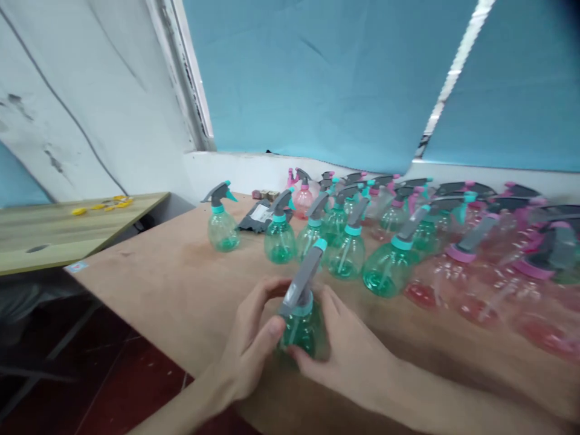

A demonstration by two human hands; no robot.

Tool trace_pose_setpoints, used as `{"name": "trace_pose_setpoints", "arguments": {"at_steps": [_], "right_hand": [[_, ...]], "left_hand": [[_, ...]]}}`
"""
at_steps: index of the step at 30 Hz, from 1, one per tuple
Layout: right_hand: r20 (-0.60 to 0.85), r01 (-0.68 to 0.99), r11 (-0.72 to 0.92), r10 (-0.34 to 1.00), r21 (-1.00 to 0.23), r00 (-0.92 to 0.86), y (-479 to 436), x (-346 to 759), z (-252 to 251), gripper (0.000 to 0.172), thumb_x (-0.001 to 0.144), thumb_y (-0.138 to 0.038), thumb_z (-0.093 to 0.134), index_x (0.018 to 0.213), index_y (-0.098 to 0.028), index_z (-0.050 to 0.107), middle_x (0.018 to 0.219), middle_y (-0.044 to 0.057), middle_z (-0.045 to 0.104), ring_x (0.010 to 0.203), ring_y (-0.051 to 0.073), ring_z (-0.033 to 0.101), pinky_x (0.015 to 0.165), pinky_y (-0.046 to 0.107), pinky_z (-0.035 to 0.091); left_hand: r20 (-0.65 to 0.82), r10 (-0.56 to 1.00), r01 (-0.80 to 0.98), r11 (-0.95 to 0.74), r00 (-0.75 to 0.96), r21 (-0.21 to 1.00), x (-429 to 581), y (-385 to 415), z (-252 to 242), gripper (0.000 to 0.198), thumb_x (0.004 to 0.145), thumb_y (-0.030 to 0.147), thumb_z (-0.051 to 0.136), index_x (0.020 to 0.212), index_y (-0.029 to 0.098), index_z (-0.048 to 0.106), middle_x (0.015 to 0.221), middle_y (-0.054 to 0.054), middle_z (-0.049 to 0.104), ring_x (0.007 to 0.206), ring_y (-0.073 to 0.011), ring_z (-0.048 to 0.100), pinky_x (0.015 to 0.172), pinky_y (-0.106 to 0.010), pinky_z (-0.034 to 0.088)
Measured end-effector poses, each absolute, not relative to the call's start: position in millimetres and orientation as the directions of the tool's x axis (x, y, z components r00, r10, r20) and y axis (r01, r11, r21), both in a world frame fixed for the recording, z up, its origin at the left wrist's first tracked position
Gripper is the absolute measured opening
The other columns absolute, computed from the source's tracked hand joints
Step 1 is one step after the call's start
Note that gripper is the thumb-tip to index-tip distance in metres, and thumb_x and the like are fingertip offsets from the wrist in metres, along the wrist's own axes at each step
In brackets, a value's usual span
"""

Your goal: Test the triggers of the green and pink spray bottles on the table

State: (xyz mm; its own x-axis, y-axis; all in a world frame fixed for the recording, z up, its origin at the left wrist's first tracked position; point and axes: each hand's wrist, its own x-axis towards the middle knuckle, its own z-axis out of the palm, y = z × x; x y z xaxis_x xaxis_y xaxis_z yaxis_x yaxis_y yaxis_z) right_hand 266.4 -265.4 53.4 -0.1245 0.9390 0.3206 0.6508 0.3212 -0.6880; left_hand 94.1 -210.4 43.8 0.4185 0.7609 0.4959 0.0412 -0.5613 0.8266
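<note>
A green spray bottle (pixel 296 332) with a grey trigger head and turquoise collar is between my two hands near the table's front edge. My left hand (pixel 254 335) curls around its left side, thumb by the grey head. From the right, my right hand (pixel 342 341) wraps the bottle's body, its thumb across the front. Just beyond stand more green spray bottles, among them one (pixel 280 238) behind my left hand and another (pixel 347 254) behind my right. A separate green spray bottle (pixel 223 229) stands farther left. The held bottle's base is partly hidden and blurred.
Several rows of pink spray bottles (pixel 471 284) and green ones crowd the wooden table (pixel 181 266) on the right. A dark grey bag (pixel 256 217) with a white label lies at the back. Yellow pieces (pixel 113 203) lie on another table (pixel 49 235) at left.
</note>
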Motion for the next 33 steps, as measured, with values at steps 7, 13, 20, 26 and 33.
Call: {"name": "trace_pose_setpoints", "arguments": {"at_steps": [7,13,20,26,33], "right_hand": [[0.288,0.645,0.216,0.958,-0.734,0.007,-298.1,326.3,44.6,0.059,0.072,-0.035,0.070,0.124,-0.023,0.045,0.109,0.010,0.062,0.100,0.030,0.062,0.081,0.047,0.052],[0.378,0.670,0.286,0.926,-0.685,-0.008,-310.4,357.7,40.2,0.049,0.074,-0.039,0.072,0.116,-0.023,0.052,0.108,0.008,0.062,0.102,0.028,0.059,0.085,0.046,0.050],[0.410,0.729,0.260,0.912,-0.633,0.031,-318.1,386.6,42.6,0.046,0.073,-0.045,0.073,0.108,-0.022,0.054,0.106,0.008,0.065,0.100,0.027,0.061,0.084,0.044,0.051],[0.344,0.790,0.206,0.939,-0.577,0.007,-332.8,412.4,20.7,0.078,0.072,-0.063,0.069,0.128,-0.014,0.047,0.122,0.016,0.063,0.112,0.031,0.060,0.094,0.047,0.049],[0.106,0.865,0.090,0.993,-0.493,-0.044,-360.0,450.4,-8.1,0.089,0.078,-0.070,0.057,0.145,-0.014,0.040,0.151,0.019,0.036,0.139,0.033,0.035,0.111,0.055,0.031]], "left_hand": [[0.457,0.595,0.071,-0.656,0.661,0.751,167.8,-218.7,73.5,0.047,0.079,0.029,0.069,0.122,0.035,0.050,0.114,-0.004,0.062,0.097,-0.0255,0.062,0.084,-0.040,0.053],[0.344,0.585,0.042,-0.545,0.735,0.838,229.0,-225.2,87.7,0.042,0.082,0.032,0.065,0.120,0.030,0.051,0.104,-0.004,0.063,0.086,-0.0227,0.062,0.076,-0.037,0.052],[0.384,0.519,-0.091,-0.502,0.764,0.860,272.2,-224.5,83.0,0.026,0.080,0.021,0.056,0.106,0.026,0.057,0.090,-0.001,0.063,0.078,-0.0198,0.061,0.075,-0.035,0.051],[0.363,0.540,-0.054,-0.504,0.760,0.862,290.8,-223.9,81.8,0.011,0.073,0.019,0.053,0.082,0.024,0.057,0.069,0.003,0.057,0.059,-0.0157,0.054,0.061,-0.031,0.049],[0.348,0.564,-0.020,-0.506,0.749,0.862,300.8,-218.5,79.9,0.013,0.071,0.017,0.052,0.079,0.025,0.058,0.070,0.002,0.059,0.060,-0.0167,0.055,0.055,-0.029,0.045]]}}
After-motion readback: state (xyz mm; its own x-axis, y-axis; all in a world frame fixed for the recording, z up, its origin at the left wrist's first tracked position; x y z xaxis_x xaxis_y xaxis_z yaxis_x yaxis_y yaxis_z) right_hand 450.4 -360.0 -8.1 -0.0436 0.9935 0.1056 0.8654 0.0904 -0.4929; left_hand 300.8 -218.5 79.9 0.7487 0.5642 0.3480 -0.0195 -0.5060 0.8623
